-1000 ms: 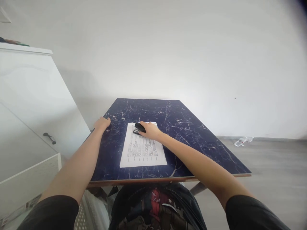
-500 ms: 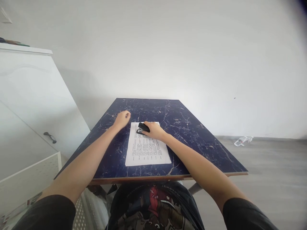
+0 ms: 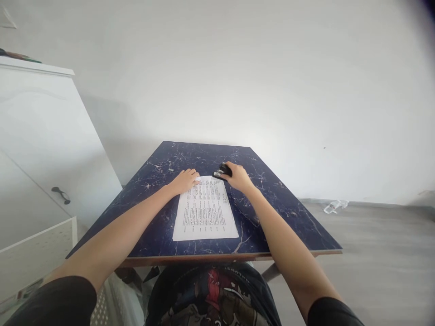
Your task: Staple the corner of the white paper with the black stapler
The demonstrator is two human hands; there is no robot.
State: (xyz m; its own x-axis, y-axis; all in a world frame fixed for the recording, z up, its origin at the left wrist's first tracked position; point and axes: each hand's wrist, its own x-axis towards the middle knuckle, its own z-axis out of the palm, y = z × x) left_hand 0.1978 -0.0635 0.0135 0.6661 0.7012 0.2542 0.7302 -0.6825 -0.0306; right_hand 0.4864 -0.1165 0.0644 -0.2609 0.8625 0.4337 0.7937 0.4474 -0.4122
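My right hand (image 3: 238,176) is closed around a black stapler (image 3: 224,169), whose front end points left, at the top right corner of the printed paper sheets (image 3: 205,213). At the upper left corner of those sheets, my left hand (image 3: 184,181) lies with its fingers stretched over the edge. The sheets rest on a dark blue marble-patterned table (image 3: 157,226), and their lines of print look turned sideways. Whether the stapler's jaws are around the paper or just over it, I cannot tell.
To the left stands a white cabinet (image 3: 50,136) with a dark handle (image 3: 61,195). A white wall (image 3: 217,81) rises behind the table. On the grey floor to the right lies a crumpled clear plastic item (image 3: 335,207).
My right hand has carried the stapler right, from the sheets' upper left part to the top right corner. My left hand has come down onto the upper left corner.
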